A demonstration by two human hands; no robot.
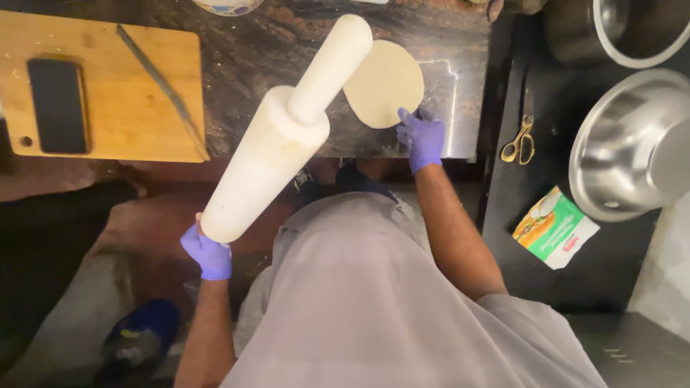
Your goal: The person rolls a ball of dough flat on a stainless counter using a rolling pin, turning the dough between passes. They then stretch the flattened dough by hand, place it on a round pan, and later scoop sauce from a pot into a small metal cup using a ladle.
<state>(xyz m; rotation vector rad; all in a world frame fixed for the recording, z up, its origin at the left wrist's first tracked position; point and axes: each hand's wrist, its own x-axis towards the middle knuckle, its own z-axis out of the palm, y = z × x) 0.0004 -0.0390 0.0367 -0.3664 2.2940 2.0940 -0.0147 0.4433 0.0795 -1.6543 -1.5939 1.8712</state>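
Nearest the camera, a grey apron fills the lower middle of the view and hides the person's body and most of the legs; a blue shoe shows dimly on the floor at lower left, its outline blurred. The left hand, in a purple glove, is closed around the lower handle of a white rolling pin; that handle is hidden inside the fist, and the pin rises steeply toward the counter, its upper handle overlapping the edge of the dough in view. The right hand, also gloved in purple, lies spread with fingers resting on the near edge of a flat round of dough, holding nothing. The dough lies on the dark mottled counter, beside a shiny metal sheet whose extent is hard to judge. To the left, a wooden board carries a black phone and a long thin blade, its handle end indistinct. To the right, on a black surface, lie gold scissors and a green and white packet. A steel bowl is cut off by the right edge; another steel bowl is cut off at the top. A patterned dish is barely visible at the top edge.
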